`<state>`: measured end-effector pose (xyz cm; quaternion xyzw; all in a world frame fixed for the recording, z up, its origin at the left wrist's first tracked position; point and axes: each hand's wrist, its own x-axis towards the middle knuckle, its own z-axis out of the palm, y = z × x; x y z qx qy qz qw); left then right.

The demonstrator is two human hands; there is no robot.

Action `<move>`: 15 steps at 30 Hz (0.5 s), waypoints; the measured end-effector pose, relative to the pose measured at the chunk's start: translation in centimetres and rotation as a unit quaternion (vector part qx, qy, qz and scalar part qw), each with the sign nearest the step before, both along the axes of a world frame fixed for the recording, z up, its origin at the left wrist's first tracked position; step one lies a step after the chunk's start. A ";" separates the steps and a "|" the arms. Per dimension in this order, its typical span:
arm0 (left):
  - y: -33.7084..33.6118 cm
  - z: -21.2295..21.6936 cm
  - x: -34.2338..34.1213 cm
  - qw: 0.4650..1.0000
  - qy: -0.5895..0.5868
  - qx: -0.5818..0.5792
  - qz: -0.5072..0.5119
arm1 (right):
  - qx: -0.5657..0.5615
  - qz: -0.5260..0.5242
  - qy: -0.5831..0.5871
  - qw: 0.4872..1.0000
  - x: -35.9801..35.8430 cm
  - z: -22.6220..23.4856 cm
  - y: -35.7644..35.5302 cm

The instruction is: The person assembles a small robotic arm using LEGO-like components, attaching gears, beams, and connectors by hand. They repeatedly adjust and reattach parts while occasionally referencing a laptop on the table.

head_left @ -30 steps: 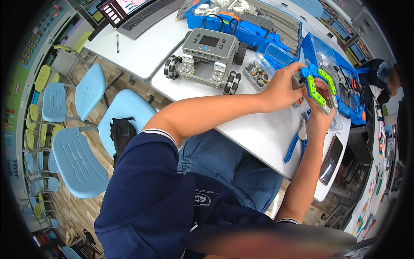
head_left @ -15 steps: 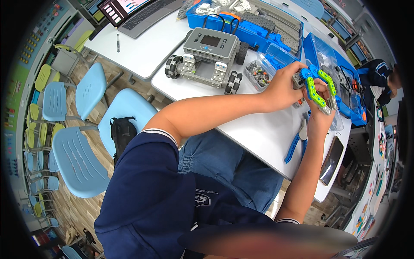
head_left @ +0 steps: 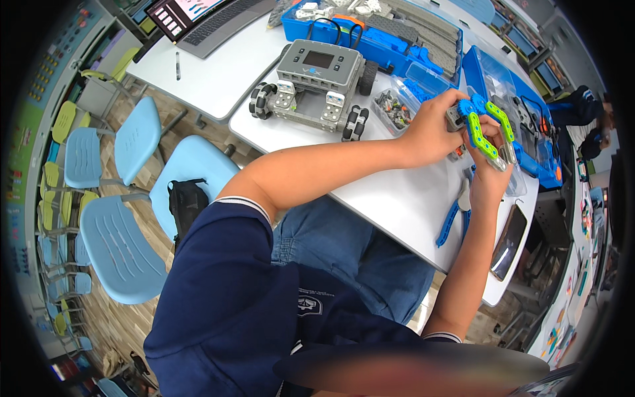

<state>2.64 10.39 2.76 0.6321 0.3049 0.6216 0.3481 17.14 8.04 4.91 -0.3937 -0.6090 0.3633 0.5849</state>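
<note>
Above the table's right part, both hands hold a toy robot claw [head_left: 476,130] with blue gears, bright green angled beams and pale grey tips. My left hand [head_left: 431,132] is closed on the claw's grey base end, beside the gears. From below, my right hand [head_left: 488,171] grips it near the green beams and tips; some of its fingers are hidden behind the parts. Left of the hands stands a grey wheeled robot [head_left: 319,86] with a small screen on top. Blue plier-like tool [head_left: 450,223] lies on the table beside my right forearm, partly covered by it.
A blue bin [head_left: 370,46] of grey and white parts stands at the back, and an open blue case [head_left: 506,79] at the right. A clear box of small pieces [head_left: 395,109] sits by my left wrist. A phone [head_left: 509,241] lies right, a laptop [head_left: 221,30] far left.
The claw stays in both hands, in almost the same pose. The whole view has shifted slightly; nothing on the table has visibly been moved.
</note>
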 end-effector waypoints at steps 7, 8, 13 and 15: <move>0.6 -0.7 0.0 0.999 -0.023 -0.031 -0.033 | 0.013 0.021 -0.028 0.999 0.5 -0.4 0.4; 0.6 -0.7 0.2 0.998 -0.050 -0.017 -0.038 | 0.015 0.019 -0.009 1.000 0.4 -0.5 0.4; 0.2 -0.4 0.0 0.999 0.001 -0.047 -0.012 | -0.029 0.028 0.015 0.999 0.1 0.0 0.0; 0.1 -0.3 -0.1 0.999 0.006 -0.049 -0.010 | -0.025 0.026 0.017 0.999 0.0 0.1 0.0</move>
